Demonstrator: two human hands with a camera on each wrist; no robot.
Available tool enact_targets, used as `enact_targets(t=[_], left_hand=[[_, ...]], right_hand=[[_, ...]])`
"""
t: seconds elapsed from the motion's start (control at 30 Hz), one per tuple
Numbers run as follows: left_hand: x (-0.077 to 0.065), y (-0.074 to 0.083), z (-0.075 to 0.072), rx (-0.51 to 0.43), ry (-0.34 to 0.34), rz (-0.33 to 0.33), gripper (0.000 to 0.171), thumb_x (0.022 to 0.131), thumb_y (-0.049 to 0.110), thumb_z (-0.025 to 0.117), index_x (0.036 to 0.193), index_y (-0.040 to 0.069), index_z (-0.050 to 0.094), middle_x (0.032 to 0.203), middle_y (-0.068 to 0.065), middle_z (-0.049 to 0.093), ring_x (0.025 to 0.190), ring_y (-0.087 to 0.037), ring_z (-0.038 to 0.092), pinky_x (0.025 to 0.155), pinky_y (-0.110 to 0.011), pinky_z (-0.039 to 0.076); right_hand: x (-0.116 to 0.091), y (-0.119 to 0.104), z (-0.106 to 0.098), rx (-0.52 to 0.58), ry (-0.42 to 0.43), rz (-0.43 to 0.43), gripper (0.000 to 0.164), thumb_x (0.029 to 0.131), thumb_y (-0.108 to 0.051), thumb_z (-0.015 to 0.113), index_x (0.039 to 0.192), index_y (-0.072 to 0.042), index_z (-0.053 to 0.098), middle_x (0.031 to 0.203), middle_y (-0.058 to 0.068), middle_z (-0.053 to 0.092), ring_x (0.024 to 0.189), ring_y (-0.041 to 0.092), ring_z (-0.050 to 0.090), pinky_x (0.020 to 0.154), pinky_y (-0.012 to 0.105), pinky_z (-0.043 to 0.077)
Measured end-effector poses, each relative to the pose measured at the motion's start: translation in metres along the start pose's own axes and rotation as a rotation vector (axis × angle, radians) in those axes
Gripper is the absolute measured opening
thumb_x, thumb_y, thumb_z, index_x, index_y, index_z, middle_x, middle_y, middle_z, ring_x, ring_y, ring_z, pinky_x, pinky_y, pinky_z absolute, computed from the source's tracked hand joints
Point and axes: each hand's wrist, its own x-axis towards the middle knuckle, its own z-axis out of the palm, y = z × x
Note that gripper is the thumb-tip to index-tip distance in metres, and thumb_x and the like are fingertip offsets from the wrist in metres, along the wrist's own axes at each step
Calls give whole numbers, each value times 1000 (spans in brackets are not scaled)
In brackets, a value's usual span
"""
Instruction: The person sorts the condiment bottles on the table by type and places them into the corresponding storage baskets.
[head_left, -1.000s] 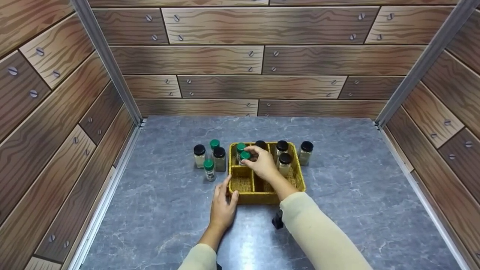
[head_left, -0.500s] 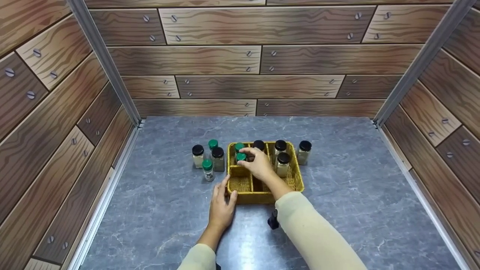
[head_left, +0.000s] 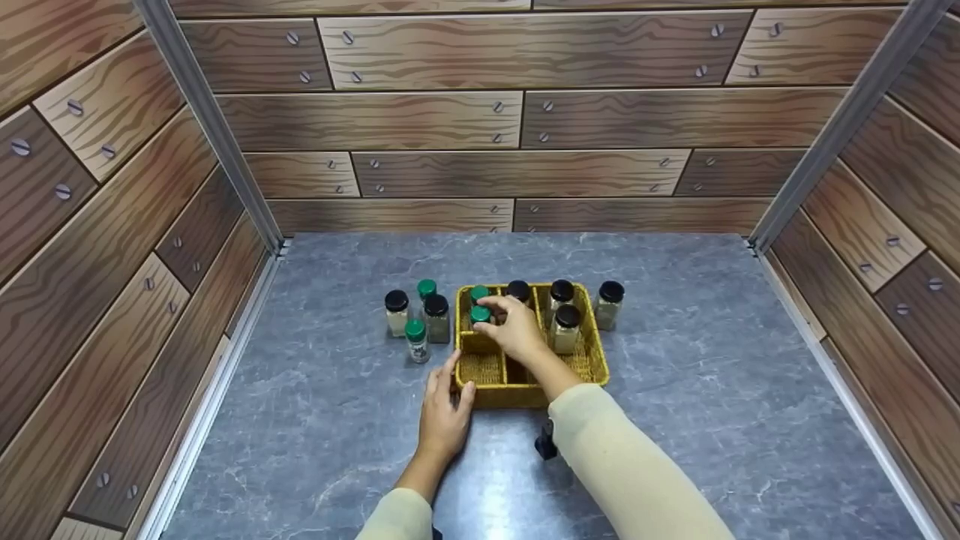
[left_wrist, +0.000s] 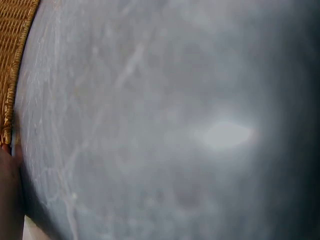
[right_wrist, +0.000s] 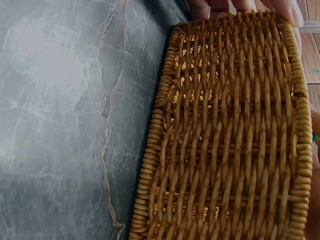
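A woven basket (head_left: 502,396) with several compartments stands on the table. My right hand (head_left: 517,330) reaches over it in the head view, thumb and fingers pinching the green cap of a small spice jar (head_left: 481,315) in the back left compartment. Behind that jar stands another green-capped spice jar (head_left: 478,294). My left hand (head_left: 442,420) rests against the basket's front left corner, its fingers fairly straight along the side and its thumb at the front. In the right wrist view, the left fingers (right_wrist: 219,7) touch the end of the woven wall (right_wrist: 230,125).
Black-capped jars (head_left: 567,330) stand in the basket's other compartments, partly behind my right hand. Left of the basket is a group of green-capped and black-capped jars (head_left: 436,319). One black-capped jar (head_left: 609,304) stands just right of it. Wood-patterned walls (head_left: 450,120) enclose the table.
My right hand has shifted slightly left and down with the green-capped spice jar, which now sits lower in the compartment. My left hand stays at the basket corner.
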Motion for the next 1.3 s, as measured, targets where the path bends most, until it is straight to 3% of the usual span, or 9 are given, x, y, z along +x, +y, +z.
enact_targets(t=[0.3, 0.67, 1.1, 1.3], left_hand=[[1, 1, 0, 0, -17, -20, 59, 105, 23, 69, 161, 24, 51, 133, -11, 61, 98, -18, 60, 91, -45, 54], [1, 0, -1, 2, -5, -3, 59, 105, 24, 69, 161, 25, 51, 130, -9, 61, 99, -18, 60, 92, -45, 54], [0, -1, -1, 8, -20, -12, 59, 106, 26, 68, 162, 25, 50, 136, -12, 61, 103, -23, 64, 94, -49, 55], [-1, 1, -1, 6, -34, -33, 59, 107, 28, 66, 163, 26, 48, 141, -14, 60, 107, -25, 64, 96, -52, 55]], right_hand=[[1, 0, -1, 12, 0, -12, 46, 90, -15, 89, 135, -14, 76, 132, 14, 72, 111, 29, 74, 98, 40, 62], [0, 0, -3, -26, -19, -10, 53, 90, -18, 89, 141, -19, 73, 140, 15, 71, 127, 35, 69, 109, 48, 58], [-13, 1, -17, 56, -91, -111, 59, 92, -14, 87, 147, -9, 66, 136, 18, 66, 131, 42, 66, 114, 48, 55], [-22, -1, -30, 22, -102, -156, 61, 91, -14, 88, 146, -6, 66, 136, 19, 66, 129, 38, 67, 114, 49, 55]])
